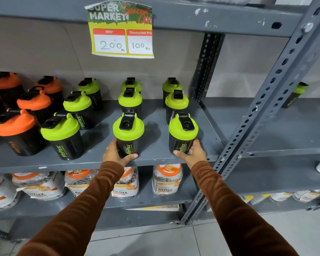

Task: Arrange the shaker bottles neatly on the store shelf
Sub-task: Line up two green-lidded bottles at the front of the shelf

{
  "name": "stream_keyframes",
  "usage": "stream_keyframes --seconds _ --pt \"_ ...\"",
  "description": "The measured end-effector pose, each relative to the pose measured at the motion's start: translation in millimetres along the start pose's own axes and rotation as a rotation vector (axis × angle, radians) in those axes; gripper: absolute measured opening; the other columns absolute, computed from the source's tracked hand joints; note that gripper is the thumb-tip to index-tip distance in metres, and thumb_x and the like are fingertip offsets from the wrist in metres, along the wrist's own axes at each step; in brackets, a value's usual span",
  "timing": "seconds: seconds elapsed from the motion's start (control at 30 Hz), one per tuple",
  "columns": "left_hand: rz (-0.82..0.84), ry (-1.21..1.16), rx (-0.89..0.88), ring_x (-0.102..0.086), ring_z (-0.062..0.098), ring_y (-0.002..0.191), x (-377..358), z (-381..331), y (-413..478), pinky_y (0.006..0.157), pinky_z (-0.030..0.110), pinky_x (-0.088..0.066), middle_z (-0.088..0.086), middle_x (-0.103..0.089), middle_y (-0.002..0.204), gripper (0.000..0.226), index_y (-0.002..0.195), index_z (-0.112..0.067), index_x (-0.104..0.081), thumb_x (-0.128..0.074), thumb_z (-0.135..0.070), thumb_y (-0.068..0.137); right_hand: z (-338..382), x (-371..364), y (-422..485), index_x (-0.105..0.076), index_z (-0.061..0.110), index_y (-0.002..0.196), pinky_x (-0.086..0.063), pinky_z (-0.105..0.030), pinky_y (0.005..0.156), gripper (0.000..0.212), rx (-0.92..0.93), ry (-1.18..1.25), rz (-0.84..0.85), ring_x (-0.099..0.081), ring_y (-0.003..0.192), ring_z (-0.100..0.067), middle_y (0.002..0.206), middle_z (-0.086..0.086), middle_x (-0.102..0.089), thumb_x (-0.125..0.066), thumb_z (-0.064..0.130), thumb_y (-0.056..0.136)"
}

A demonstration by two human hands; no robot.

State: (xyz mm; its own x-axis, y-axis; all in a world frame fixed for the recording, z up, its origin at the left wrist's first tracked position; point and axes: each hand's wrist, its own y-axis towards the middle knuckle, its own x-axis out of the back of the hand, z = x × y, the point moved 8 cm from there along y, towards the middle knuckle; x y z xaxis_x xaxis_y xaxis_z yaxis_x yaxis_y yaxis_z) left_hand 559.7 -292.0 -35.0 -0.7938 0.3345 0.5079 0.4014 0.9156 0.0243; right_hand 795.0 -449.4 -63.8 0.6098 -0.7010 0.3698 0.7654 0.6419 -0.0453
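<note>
Black shaker bottles stand upright in rows on the grey metal shelf (155, 159). My left hand (116, 154) grips the base of a green-lidded shaker bottle (128, 133) at the shelf's front edge. My right hand (193, 151) holds the front bottle of the rightmost row (182, 133), also green-lidded. Behind each held bottle stand two more green-lidded bottles (130, 100) (176, 104). A slanted row of green-lidded bottles (63, 135) stands further left. Orange-lidded bottles (17, 130) fill the far left.
A price sign (122, 29) hangs from the shelf above. Clear jars with orange lids (167, 179) sit on the shelf below. A perforated grey upright (262, 111) stands close to my right hand. One more green-lidded bottle (296, 95) stands in the neighbouring bay.
</note>
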Motion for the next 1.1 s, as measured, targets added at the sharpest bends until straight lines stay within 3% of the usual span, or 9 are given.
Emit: stream_keyframes --seconds 0.13,0.23,0.3,0.47,0.57,0.67,0.8,0.9,1.1 --pt "0.001 -0.001 -0.005 -0.051 0.036 0.116 -1 -2 -1 0.100 0.044 -0.041 0.019 -0.053 0.129 0.074 0.124 -0.008 -0.042 -0.081 -0.020 0.062 0 -1 1 -0.043 0.019 0.116 -0.043 -0.053 0.102 0.071 0.007 0.041 0.018 -0.055 0.115 -0.030 0.119 -0.010 -0.061 -0.084 0.023 0.058" --pt "0.010 -0.025 -0.036 -0.051 0.034 0.117 -1 -7 -4 0.098 0.040 -0.041 0.017 -0.052 0.129 0.072 0.125 -0.008 -0.041 -0.079 -0.021 0.065 2 0 -1 -0.042 0.025 0.113 -0.043 -0.049 0.103 0.076 0.018 0.140 0.029 -0.057 0.112 -0.027 0.110 0.002 -0.061 -0.086 0.020 0.052" --pt "0.029 -0.080 -0.067 -0.051 0.031 0.116 -2 -9 -5 0.096 0.034 -0.039 0.016 -0.053 0.129 0.067 0.125 -0.009 -0.040 -0.075 -0.022 0.070 4 1 -2 -0.039 0.024 0.117 -0.040 -0.045 0.105 0.076 0.017 0.229 0.038 -0.054 0.112 -0.024 0.108 0.007 -0.058 -0.082 0.006 0.057" --pt "0.069 -0.149 -0.091 -0.050 0.020 0.109 -1 -10 -6 0.094 0.029 -0.037 0.011 -0.054 0.126 0.053 0.126 -0.009 -0.041 -0.064 -0.021 0.080 7 -1 -4 -0.031 0.005 0.132 -0.036 -0.046 0.108 0.071 -0.003 0.319 0.055 -0.051 0.111 -0.022 0.118 -0.008 -0.052 -0.059 -0.019 0.072" --pt "0.077 -0.206 -0.065 -0.049 0.018 0.106 -1 -8 -5 0.093 0.028 -0.037 0.013 -0.053 0.129 0.047 0.126 -0.009 -0.042 -0.059 -0.020 0.084 7 -1 -4 -0.038 0.004 0.127 -0.036 -0.050 0.108 0.057 -0.029 0.329 0.038 -0.052 0.107 -0.023 0.114 -0.008 -0.054 -0.053 -0.014 0.075" --pt "0.076 -0.225 -0.064 -0.050 0.020 0.109 -2 -6 -4 0.094 0.029 -0.038 0.014 -0.053 0.129 0.048 0.127 -0.008 -0.041 -0.059 -0.020 0.084 6 0 -5 -0.045 0.008 0.121 -0.039 -0.052 0.106 0.057 -0.038 0.288 0.021 -0.057 0.107 -0.028 0.110 -0.010 -0.061 -0.055 0.007 0.064" --pt "0.073 -0.249 -0.061 -0.048 0.017 0.105 -2 -5 -3 0.094 0.029 -0.038 0.014 -0.052 0.130 0.049 0.128 -0.008 -0.040 -0.059 -0.018 0.084 5 -4 -7 -0.039 0.010 0.126 -0.039 -0.049 0.106 0.068 -0.021 0.193 0.075 -0.055 0.109 -0.025 0.115 -0.009 -0.058 -0.070 -0.004 0.068" --pt "0.067 -0.263 -0.054 -0.048 0.017 0.106 -2 -3 -3 0.094 0.030 -0.037 0.015 -0.051 0.130 0.050 0.128 -0.007 -0.039 -0.059 -0.017 0.084 7 -3 -8 -0.040 0.015 0.123 -0.043 -0.047 0.103 0.077 0.014 0.052 0.039 -0.055 0.114 -0.027 0.122 -0.010 -0.059 -0.083 0.011 0.059" --pt "0.035 -0.259 -0.060 -0.050 0.021 0.111 -2 -1 -1 0.094 0.029 -0.037 0.016 -0.052 0.129 0.051 0.128 -0.006 -0.039 -0.061 -0.017 0.083 5 0 -5 -0.042 0.011 0.121 -0.042 -0.049 0.104 0.068 0.017 0.017 0.015 -0.055 0.116 -0.029 0.124 -0.014 -0.059 -0.080 0.008 0.065"
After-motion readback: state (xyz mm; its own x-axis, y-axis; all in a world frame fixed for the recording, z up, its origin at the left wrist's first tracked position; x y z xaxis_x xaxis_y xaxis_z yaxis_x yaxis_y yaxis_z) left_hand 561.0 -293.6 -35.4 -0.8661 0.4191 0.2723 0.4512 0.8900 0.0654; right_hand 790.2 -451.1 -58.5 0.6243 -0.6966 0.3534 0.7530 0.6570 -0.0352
